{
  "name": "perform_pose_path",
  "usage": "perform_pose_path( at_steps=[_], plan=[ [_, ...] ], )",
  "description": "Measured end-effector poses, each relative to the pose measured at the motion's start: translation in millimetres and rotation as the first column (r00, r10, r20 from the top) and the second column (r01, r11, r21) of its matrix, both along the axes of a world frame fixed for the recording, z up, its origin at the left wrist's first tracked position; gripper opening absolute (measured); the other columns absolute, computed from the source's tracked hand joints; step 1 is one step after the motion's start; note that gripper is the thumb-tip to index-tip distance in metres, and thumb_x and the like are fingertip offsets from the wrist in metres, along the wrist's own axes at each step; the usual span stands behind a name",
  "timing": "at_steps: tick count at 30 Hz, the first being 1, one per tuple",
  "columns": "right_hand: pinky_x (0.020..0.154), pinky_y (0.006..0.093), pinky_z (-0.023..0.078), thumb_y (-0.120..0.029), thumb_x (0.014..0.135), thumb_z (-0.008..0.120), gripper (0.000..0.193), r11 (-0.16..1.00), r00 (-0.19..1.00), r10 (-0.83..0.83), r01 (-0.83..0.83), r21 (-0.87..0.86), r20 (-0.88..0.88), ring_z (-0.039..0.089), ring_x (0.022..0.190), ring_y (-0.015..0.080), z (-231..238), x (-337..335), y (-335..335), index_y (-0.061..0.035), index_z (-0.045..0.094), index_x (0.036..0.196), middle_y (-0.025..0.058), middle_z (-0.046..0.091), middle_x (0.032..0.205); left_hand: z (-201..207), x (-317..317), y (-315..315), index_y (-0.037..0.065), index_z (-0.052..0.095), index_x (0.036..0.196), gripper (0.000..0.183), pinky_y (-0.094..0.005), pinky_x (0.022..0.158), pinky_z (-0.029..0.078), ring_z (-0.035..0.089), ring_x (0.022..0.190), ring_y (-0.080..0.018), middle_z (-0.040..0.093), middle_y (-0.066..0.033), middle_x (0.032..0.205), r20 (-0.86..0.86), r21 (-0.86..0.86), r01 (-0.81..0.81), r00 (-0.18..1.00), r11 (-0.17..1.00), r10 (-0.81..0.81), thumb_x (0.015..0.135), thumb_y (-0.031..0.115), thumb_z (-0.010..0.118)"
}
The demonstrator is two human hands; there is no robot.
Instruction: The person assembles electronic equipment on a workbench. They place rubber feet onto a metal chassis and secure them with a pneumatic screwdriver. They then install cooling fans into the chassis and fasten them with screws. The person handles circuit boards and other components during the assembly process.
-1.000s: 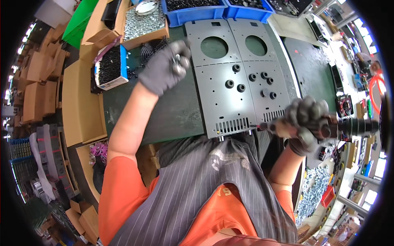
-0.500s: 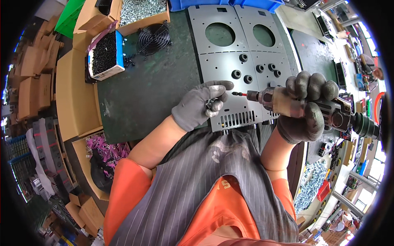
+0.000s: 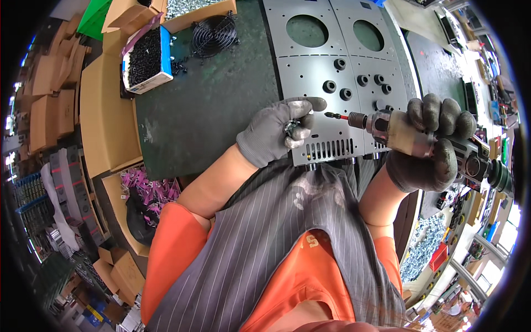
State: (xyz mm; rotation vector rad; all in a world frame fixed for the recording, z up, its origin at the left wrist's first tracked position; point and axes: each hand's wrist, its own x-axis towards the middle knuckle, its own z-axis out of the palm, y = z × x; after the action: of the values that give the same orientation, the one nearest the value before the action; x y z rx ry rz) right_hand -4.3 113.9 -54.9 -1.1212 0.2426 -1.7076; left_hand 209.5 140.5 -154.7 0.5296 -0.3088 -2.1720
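Note:
My left hand (image 3: 268,133), in a grey glove, is curled around several small metal screws (image 3: 291,128). Its thumb and index finger reach toward the driver's tip; a tiny pale spot between them is too small to name. My right hand (image 3: 417,170), also gloved, grips a power screwdriver (image 3: 406,133) lying level, its red-and-black bit (image 3: 338,116) pointing left, just short of the left fingertips. Beneath them lie two grey sheet-metal panels, the left panel (image 3: 301,69) and the right panel (image 3: 381,66), each with a round cutout and slots. Black round feet (image 3: 329,86) stand on both.
Left on the dark green tabletop (image 3: 210,110) are a black wire fan guard (image 3: 214,36) and a box of black screws (image 3: 146,63). Behind sits a carton of silver screws (image 3: 193,6). A carton with purple pieces (image 3: 146,185) stands low left; an open cardboard flap (image 3: 105,110) rises beside the table.
The view has shifted, so panels and boxes sit higher and further right. Both hands and the driver appear a little further right, with bit and left fingertips still close together.

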Motion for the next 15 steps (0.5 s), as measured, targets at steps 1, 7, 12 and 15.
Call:
perform_pose_path(
  at_steps=[1, 7, 12, 15],
  plan=[
    [0.067, 0.0285, 0.033, -0.005, 0.067, 0.063, 0.032, 0.998, 0.999, -0.038, 0.037, 0.044, 0.034, 0.039, 0.078, 0.0148, 3.4, 3.2, 2.9, -0.0141, 0.049, 0.095, -0.001, 0.036, 0.081, -0.2, -1.8, 0.8, -0.004, 0.054, 0.115, 0.029, -0.0172, 0.04, 0.038, 0.049, 0.058, -0.0075, 0.058, -0.0051, 0.076, 0.007, 0.013, 0.014, 1.0, 1.0, -0.014, 0.097, 0.018, 0.047],
    [0.065, 0.026, 0.033, -0.006, 0.066, 0.062, 0.031, 0.999, 0.996, -0.016, 0.013, 0.036, 0.089, 0.037, 0.075, 0.0132, 5.5, 5.5, 7.6, -0.0131, 0.048, 0.093, -0.0016, 0.034, 0.079, 6.0, -10.7, 4.5, -0.003, 0.058, 0.107, 0.024, -0.0187, 0.04, 0.036, 0.047, 0.053, -0.0089, 0.057, -0.0033, 0.069, -0.023, 0.089, 0.047, 0.999, 0.995, -0.045, 0.095, 0.015, 0.048],
    [0.062, 0.0258, 0.035, -0.005, 0.068, 0.059, 0.027, 0.995, 0.995, 0.088, -0.086, -0.045, 0.036, 0.038, 0.072, 0.0131, 6.9, 1.6, 7.5, -0.0156, 0.04, 0.084, -0.0021, 0.035, 0.078, 8.5, -15.3, 6.1, -0.004, 0.058, 0.107, 0.024, -0.0202, 0.041, 0.039, 0.051, 0.053, -0.0102, 0.061, -0.0055, 0.071, -0.04, 0.094, 0.048, 0.998, 0.994, -0.044, 0.094, 0.014, 0.048],
    [0.062, 0.0262, 0.035, -0.004, 0.068, 0.06, 0.028, 0.998, 0.999, 0.046, -0.045, -0.037, 0.025, 0.037, 0.071, 0.0129, 6.5, -2.2, 12.8, -0.0162, 0.04, 0.084, -0.0021, 0.035, 0.077, 11.2, -18.2, 8.6, -0.003, 0.058, 0.107, 0.025, -0.0202, 0.041, 0.039, 0.051, 0.051, -0.0097, 0.062, -0.0053, 0.071, 0.012, 0.093, 0.032, 0.999, 0.995, -0.033, 0.093, 0.014, 0.047]
  ],
)
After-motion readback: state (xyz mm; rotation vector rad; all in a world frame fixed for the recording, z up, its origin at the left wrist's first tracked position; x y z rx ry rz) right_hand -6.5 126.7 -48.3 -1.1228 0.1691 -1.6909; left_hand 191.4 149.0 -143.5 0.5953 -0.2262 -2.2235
